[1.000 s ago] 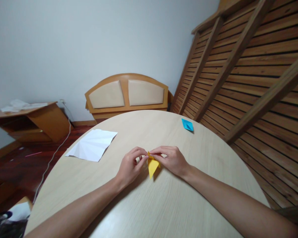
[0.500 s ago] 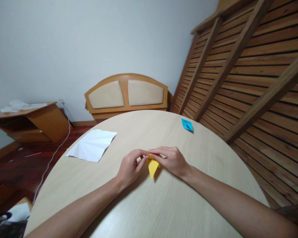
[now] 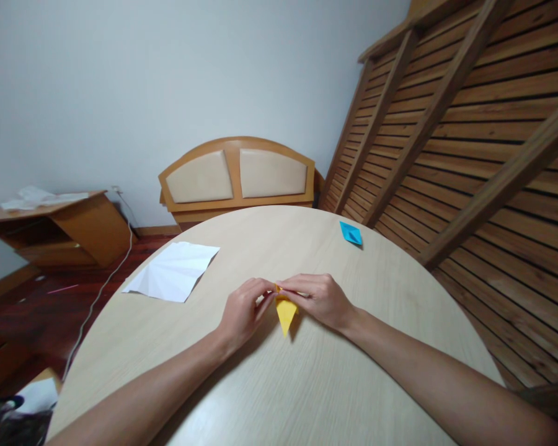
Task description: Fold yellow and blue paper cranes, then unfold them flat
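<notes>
Between my hands, over the middle of the round table (image 3: 353,365), is a folded piece of yellow paper (image 3: 286,316). A pointed flap of it hangs toward me. My left hand (image 3: 246,310) pinches its upper left edge between thumb and fingers. From the other side, my right hand (image 3: 323,300) grips the upper right part, with the fingertips of both hands nearly meeting. The fingers hide most of the paper's upper folds.
A creased white sheet (image 3: 174,272) lies at the table's left. Near the far right edge sits a folded blue paper piece (image 3: 351,233). Beyond the table stand a headboard (image 3: 236,173), a slatted wooden frame (image 3: 446,142) and a low cabinet (image 3: 84,229).
Both hands stay nearly in place on the yellow paper. The right fingers have shifted slightly left and the paper has turned a little.
</notes>
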`<state>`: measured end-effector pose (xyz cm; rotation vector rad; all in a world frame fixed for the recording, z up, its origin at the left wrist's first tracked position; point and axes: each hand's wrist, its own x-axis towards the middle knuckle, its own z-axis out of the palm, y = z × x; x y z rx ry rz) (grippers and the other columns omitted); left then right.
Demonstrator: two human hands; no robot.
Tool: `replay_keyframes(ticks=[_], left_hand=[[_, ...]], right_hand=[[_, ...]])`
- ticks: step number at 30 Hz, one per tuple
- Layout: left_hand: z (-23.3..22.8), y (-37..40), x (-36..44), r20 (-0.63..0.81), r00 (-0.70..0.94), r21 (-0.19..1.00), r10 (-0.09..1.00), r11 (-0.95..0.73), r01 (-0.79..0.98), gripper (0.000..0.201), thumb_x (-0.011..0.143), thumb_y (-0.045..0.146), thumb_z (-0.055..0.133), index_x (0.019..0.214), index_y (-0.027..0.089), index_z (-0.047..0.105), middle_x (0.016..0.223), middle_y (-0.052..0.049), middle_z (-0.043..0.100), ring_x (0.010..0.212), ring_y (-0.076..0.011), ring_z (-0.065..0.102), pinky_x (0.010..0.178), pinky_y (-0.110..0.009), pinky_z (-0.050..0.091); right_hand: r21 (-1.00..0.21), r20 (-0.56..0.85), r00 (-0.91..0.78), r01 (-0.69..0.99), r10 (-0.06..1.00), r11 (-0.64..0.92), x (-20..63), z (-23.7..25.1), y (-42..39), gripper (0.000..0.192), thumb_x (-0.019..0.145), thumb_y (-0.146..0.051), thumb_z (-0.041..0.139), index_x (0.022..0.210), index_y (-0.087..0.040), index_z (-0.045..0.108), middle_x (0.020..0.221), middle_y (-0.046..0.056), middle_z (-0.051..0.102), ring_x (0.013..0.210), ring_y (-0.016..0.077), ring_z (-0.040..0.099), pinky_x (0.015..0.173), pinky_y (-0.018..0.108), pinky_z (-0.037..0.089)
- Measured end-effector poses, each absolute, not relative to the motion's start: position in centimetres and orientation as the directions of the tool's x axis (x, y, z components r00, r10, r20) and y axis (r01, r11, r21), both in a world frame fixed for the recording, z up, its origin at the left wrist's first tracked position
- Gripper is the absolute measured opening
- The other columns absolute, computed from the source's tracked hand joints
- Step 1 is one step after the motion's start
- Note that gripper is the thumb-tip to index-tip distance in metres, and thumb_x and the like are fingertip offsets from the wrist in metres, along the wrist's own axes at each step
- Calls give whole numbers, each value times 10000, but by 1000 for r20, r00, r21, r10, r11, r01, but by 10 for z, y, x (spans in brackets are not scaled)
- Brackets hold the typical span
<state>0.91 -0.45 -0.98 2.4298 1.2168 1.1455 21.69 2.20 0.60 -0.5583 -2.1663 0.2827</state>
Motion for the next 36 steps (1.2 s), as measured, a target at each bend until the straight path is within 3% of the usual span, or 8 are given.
replay_keyframes(ticks=[8, 14, 18, 22, 36], left_hand=[[-8, -5, 8, 546, 369, 505, 752, -647, 571, 147, 979, 217, 533, 979, 203, 679, 908, -48, 713, 820, -173, 623, 722, -282, 489], [-4, -7, 11, 481, 367, 609, 796, -605, 514, 188, 976, 289, 556, 912, 197, 707, 860, -42, 722, 754, -166, 598, 652, -262, 457], [-4, -6, 13, 493, 353, 646, 795, -607, 463, 205, 964, 329, 583, 870, 191, 703, 823, -35, 716, 726, -159, 589, 620, -246, 443], [-4, -7, 13, 509, 333, 652, 794, -608, 453, 178, 950, 314, 602, 872, 192, 707, 825, -35, 719, 721, -156, 593, 610, -237, 445], [-5, -6, 13, 529, 321, 641, 785, -618, 456, 110, 915, 243, 629, 931, 198, 729, 827, -41, 719, 743, -160, 618, 611, -238, 462]], right_hand=[[-361, 668, -588, 279, 455, 890, 217, 10, 21, 234, 974, -271, 577, 1148, -245, 731, 1067, 28, 771, 959, 179, 730, 850, 323, 596], [-273, 676, -618, 296, 401, 915, 219, 13, 23, 213, 985, -283, 561, 1112, -232, 725, 1057, 37, 771, 954, 172, 723, 848, 327, 567], [-308, 674, -608, 287, 421, 907, 218, 12, 24, 183, 955, -276, 614, 1092, -209, 714, 1014, 34, 775, 937, 174, 718, 840, 339, 547], [-349, 688, -560, 304, 462, 887, 216, 9, 23, 154, 930, -253, 645, 1058, -207, 716, 978, 23, 782, 902, 172, 721, 832, 332, 534], [-241, 728, -525, 405, 440, 882, 212, 13, 16, 120, 884, -151, 642, 960, -203, 718, 897, 12, 778, 809, 169, 717, 773, 315, 498]])
